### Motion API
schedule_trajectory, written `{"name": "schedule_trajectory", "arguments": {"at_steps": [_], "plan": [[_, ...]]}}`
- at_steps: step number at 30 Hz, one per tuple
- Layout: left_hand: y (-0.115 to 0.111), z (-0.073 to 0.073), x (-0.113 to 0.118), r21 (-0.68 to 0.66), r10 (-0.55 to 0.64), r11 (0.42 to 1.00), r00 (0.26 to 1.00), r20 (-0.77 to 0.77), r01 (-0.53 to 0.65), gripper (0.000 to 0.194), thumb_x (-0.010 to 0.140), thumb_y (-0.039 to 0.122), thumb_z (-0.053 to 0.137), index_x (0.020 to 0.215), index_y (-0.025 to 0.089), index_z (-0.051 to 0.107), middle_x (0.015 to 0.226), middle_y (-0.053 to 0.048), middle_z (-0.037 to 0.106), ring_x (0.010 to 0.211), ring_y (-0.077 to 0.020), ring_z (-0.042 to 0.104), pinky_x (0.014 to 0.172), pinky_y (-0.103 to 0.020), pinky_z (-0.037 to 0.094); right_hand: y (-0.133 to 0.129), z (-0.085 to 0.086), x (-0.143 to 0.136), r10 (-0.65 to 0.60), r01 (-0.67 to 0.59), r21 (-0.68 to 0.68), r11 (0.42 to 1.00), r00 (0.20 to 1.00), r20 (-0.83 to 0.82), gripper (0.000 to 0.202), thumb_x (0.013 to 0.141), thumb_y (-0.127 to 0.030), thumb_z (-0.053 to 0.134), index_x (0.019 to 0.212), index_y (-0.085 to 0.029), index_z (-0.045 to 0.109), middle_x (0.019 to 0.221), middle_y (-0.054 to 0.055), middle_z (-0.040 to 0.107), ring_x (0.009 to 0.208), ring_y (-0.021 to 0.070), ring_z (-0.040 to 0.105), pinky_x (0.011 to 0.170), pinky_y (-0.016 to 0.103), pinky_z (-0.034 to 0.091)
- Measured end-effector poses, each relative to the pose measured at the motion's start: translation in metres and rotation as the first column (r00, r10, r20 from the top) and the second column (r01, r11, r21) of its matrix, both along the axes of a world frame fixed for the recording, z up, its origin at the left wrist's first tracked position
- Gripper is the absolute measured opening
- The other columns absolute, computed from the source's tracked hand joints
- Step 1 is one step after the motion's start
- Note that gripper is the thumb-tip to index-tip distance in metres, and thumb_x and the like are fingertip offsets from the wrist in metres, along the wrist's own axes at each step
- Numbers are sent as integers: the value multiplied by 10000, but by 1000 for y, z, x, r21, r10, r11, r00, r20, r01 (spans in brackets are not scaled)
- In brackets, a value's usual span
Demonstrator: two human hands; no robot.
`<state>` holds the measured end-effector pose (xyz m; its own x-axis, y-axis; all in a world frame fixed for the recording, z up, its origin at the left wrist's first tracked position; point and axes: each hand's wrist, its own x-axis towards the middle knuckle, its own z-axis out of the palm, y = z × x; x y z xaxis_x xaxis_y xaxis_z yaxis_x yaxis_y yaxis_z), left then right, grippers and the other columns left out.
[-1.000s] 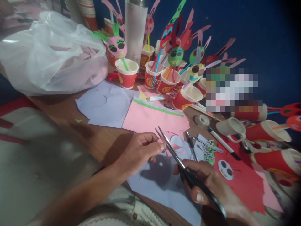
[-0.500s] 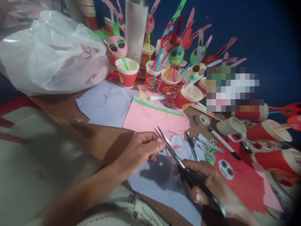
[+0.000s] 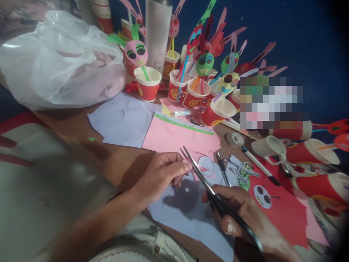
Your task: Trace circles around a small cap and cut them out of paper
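My left hand (image 3: 171, 169) pinches a small piece of pink paper (image 3: 187, 163) between thumb and fingertips. Black-handled scissors (image 3: 203, 179) are in my right hand (image 3: 240, 207), their blades slightly parted and pointing up and left, close to the pink piece. Beneath both hands lies a sheet of lilac paper (image 3: 188, 225). Just beyond them is a pink sheet (image 3: 174, 136) with a green strip along its far edge. A lilac paper circle (image 3: 206, 165) and pink scraps rest behind the blades. A black pen (image 3: 223, 168) lies to the right of these.
Red paper cups (image 3: 148, 85) holding straws with paper faces stand along the back. A white plastic bag (image 3: 62, 65) sits at the back left. On the right are a white mug (image 3: 268, 147), a tape roll (image 3: 235, 139), a marker (image 3: 260, 165) and red paper (image 3: 289, 214) bearing a cut-out face.
Very little differs. The pink piece in my left hand has turned slightly, and both hands and the scissors stay nearly in place.
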<state>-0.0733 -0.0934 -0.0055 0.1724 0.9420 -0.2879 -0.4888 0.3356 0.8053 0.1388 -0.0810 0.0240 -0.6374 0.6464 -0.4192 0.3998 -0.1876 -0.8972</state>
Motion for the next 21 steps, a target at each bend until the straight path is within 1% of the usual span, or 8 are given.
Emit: {"name": "schedule_trajectory", "arguments": {"at_steps": [4, 9, 14, 18, 21], "plan": [[0, 0, 0, 4, 8, 1000, 1000, 4, -8, 187, 758, 235, 574, 595, 145, 561, 415, 77, 396, 408, -46, 338, 467, -206, 310, 0, 1, 0, 8, -8, 2, 1000, 1000, 16, 463, 655, -552, 686, 909, -172, 611, 565, -54, 414, 483, 78, 307, 435, 195, 265], [1, 0, 1, 9, 28, 1000, 1000, -9, -28, 205, 764, 261, 578, 593, 148, 573, 404, 85, 360, 389, -40, 307, 471, -210, 326, 1, 1, 1, 9, -9, 7, 1000, 999, 47, 489, 638, -580, 684, 903, -175, 614, 556, -58, 391, 487, 82, 299, 443, 206, 268], [1, 1, 0, -17, 39, 999, 999, -30, -40, 179, 733, 234, 569, 574, 153, 568, 391, 94, 310, 384, -46, 286, 484, -218, 359, 1, 0, 2, 34, -35, 15, 999, 997, 69, 478, 662, -568, 665, 929, -174, 614, 569, -55, 391, 490, 83, 307, 440, 212, 255], [1, 2, -1, -18, 30, 999, 997, -69, -32, 205, 731, 241, 577, 549, 152, 547, 415, 82, 345, 408, -50, 318, 494, -217, 371, 0, -2, 3, 49, -50, 22, 999, 997, 54, 479, 679, -559, 650, 959, -174, 607, 599, -32, 446, 503, 91, 352, 434, 206, 282], [1, 1, -1, -3, 26, 1000, 995, -98, -26, 188, 730, 259, 578, 577, 150, 568, 442, 74, 383, 414, -50, 327, 486, -216, 363, -1, -3, 5, 43, -42, -8, 999, 996, 82, 497, 669, -561, 663, 975, -173, 605, 603, -14, 482, 495, 96, 378, 403, 197, 282]]}}
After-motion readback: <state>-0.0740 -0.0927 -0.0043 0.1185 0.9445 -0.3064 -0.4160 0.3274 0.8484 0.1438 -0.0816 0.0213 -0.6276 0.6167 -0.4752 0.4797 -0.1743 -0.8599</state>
